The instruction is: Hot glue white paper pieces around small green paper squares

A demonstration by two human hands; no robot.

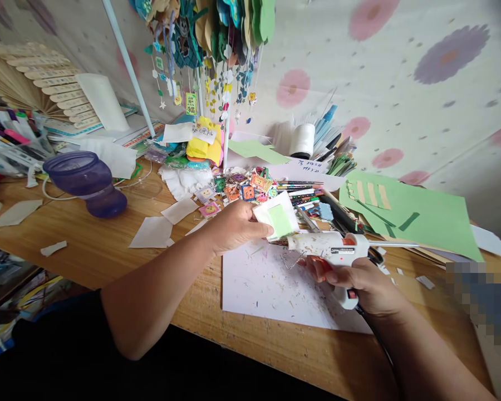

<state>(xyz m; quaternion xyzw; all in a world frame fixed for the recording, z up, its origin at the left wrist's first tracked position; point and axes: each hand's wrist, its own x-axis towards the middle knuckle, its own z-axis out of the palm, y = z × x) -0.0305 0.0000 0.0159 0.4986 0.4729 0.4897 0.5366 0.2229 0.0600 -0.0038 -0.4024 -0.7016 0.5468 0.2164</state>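
Note:
My left hand (234,225) pinches a small white card with a light green square on it (278,218), held above the table. My right hand (359,284) grips a white hot glue gun (329,248) by its handle, a finger on the orange trigger. The gun's nozzle points left and sits just under the card's lower edge. Both hover over a white sheet of paper (267,287) flecked with glue strings and scraps.
A wooden table (108,253) holds white paper pieces (152,231), a purple plastic jar (87,181), small colourful decorated squares (237,192), coloured pens (304,192) and green paper sheets (421,217). Paper mobiles (217,44) hang at the back. A white thread spool (303,139) stands behind.

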